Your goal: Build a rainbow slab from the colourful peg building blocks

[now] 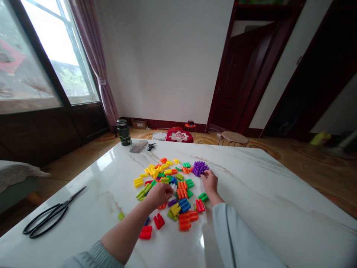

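Plastic building blocks in many colours lie in a loose pile on the white marble-patterned table (251, 193). My left hand (159, 194) reaches over the middle of the pile, its fingers curled and pinched together beside a white block (173, 186). What those fingertips hold, if anything, I cannot make out. At the pile's far right, the thumb and fingers of my right hand (210, 183) close on the near right edge of a purple cluster of blocks (199, 168), which sits on the table. Around the hands are orange blocks (182, 190), yellow blocks (152, 170) and blue blocks (184, 205).
Black-handled scissors (52, 217) lie at the table's left. A dark green bottle (123, 132) stands at the far left corner, near a blurred flat item (138, 146) and a small black object (151, 146). Beyond the table are a red cushion (179, 136) and a round stool (233, 137).
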Tool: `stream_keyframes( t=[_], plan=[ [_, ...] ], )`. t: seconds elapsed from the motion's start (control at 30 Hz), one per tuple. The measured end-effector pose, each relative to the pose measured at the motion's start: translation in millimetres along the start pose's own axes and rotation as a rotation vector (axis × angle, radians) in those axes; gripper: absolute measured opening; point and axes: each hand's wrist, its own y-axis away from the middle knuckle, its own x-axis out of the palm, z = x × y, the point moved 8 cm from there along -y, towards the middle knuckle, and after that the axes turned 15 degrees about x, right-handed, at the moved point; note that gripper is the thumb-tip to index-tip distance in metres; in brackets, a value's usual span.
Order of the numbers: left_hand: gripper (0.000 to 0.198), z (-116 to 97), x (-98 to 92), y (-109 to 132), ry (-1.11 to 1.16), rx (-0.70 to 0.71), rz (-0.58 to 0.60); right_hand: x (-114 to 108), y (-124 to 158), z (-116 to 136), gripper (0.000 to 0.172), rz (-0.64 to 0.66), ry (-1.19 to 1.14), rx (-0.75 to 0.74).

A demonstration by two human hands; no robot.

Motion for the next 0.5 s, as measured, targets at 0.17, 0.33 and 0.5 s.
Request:
stream_keyframes(
  t=[0.17,0.33,0.5],
  plan=[
    [0.021,8,-37.1,5,-0.094,-0.099,-0.292,-8,5,6,0.015,-0.039,0.043,-0.008],
    [0.029,32,-56.3,14,-0.175,-0.206,-0.415,-12,20,19,0.018,-0.043,0.204,-0.1],
    [0.043,38,-40.2,9,-0.291,-0.107,-0.22,3,28,17,0.023,0.122,0.285,-0.13]
  ],
)
